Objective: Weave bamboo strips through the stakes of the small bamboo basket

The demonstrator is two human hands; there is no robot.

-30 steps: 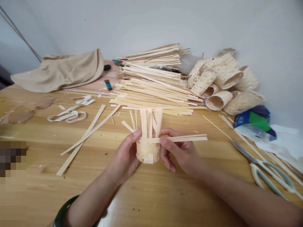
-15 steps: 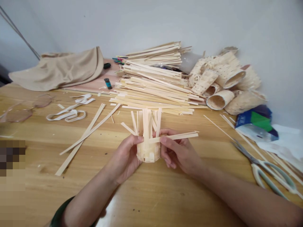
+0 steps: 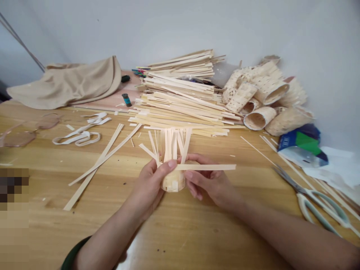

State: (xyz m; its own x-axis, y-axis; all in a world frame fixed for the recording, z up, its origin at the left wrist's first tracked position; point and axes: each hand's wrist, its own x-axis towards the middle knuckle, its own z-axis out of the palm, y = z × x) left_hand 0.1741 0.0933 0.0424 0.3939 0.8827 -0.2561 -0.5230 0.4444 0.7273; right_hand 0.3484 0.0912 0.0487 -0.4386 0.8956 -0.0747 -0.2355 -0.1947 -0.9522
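your light is soft and fairly even, its source out of view — a pale glare sits on the table (image 3: 180, 243) near your left forearm (image 3: 107, 228), with dark shadow along that arm's underside. the wall (image 3: 180, 22) dims toward the upper right corner, fine detail looks soft, and a coarse pixelated block (image 3: 14, 217) covers your lower left edge.

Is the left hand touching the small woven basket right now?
Touching. The head view shows the left hand gripping the small woven basket from its left side, the thumb lying over part of its front.
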